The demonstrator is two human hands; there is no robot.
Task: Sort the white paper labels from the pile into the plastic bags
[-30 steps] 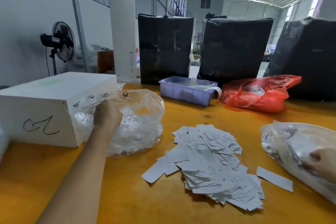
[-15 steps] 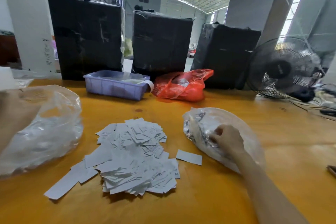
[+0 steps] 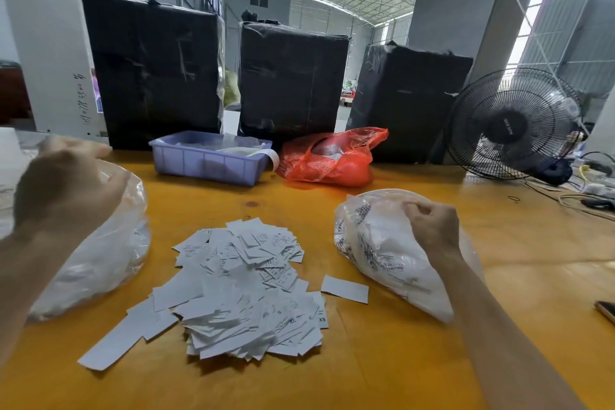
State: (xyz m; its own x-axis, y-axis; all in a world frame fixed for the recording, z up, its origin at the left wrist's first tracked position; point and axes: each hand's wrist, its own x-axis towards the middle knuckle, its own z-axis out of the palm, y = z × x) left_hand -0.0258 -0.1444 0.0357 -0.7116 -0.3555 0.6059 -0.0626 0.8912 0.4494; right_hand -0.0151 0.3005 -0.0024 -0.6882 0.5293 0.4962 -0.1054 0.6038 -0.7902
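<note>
Crinkly clear bags [image 3: 382,243], flat paper labels [image 3: 246,289]

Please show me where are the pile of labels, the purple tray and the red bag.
pile of labels [image 3: 246,283], head view, middle of heap
purple tray [image 3: 206,161], head view, front wall
red bag [image 3: 332,163], head view, front bulge

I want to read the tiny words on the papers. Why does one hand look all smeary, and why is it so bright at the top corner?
In the head view, the left hand is smeared by motion blur, while the right hand and the pile of labels look sharp; daylight washes out the top right corner, and the wide lens bends the black boxes outward.
</note>
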